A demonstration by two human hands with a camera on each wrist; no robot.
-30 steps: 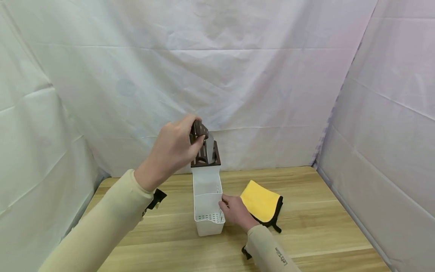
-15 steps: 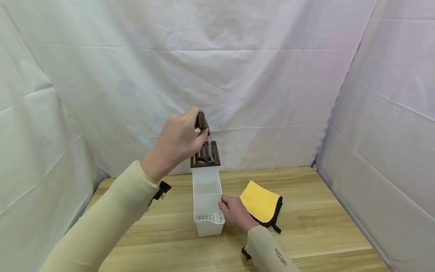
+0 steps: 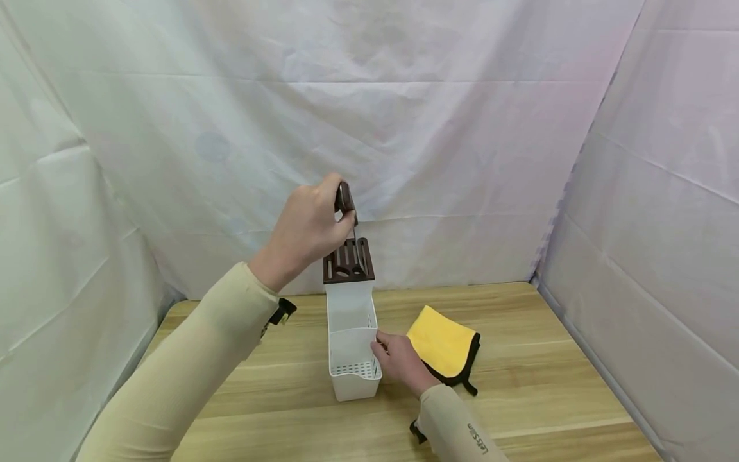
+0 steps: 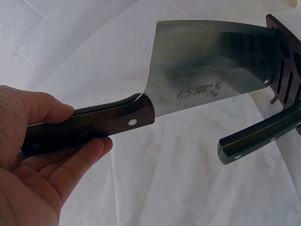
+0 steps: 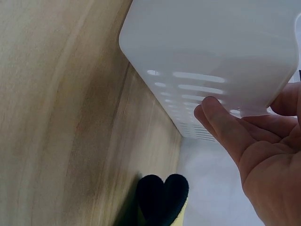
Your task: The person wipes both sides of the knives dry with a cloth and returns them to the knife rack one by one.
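Observation:
My left hand grips the dark wooden handle of a cleaver, above the back of a white plastic knife holder. In the left wrist view the far end of the broad blade meets the slotted brown top of that holder; how deep it goes in is hidden. A second knife's dark handle sticks out of the same top, beside the cleaver. My right hand holds the holder's right side, fingers on the slotted outer wall and thumb at the rim.
A folded yellow cloth with black edging lies on the wooden table, right of the holder. White sheets hang behind the table and on both sides. In front, the holder has open compartments with a perforated floor.
My left hand has risen and shifted slightly right with the cleaver, and the blade has turned more edge-on in the head view. My right hand and the holder stay in place.

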